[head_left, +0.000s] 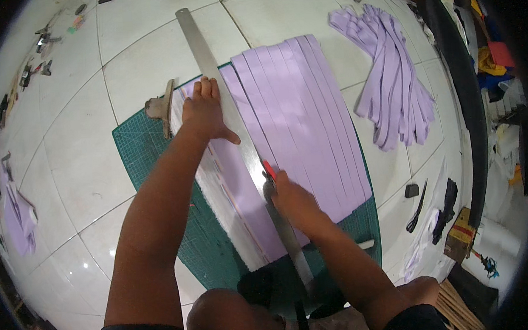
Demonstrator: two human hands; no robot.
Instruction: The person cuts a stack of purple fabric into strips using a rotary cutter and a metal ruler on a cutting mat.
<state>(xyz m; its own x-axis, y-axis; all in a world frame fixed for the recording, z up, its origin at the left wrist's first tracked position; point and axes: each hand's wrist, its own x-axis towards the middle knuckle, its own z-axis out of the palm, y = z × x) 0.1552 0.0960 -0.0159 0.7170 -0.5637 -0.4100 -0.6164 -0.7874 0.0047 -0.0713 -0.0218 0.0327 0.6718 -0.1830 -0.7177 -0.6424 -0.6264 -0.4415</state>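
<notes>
A long metal ruler [195,40] lies lengthwise over lilac fabric [238,187] on a green cutting mat [143,132]. My left hand [204,111] presses on the ruler and the fabric beside it, fingers stretched forward and thumb out across the metal. Closed in my right hand [299,202] is a rotary cutter [269,170] with a red part, held against the ruler's right edge; its blade is hidden. Right of the ruler, the lilac fabric is cut into several long strips [293,103] lying side by side. A white fringed edge borders the fabric on the left.
A brown clamp-like piece [167,109] sits at the mat's upper left. On the tiled floor [143,28], a bundle of lilac strips [391,80] lies at right and a lilac scrap [19,213] at far left. A small black block [411,190] rests right of the mat.
</notes>
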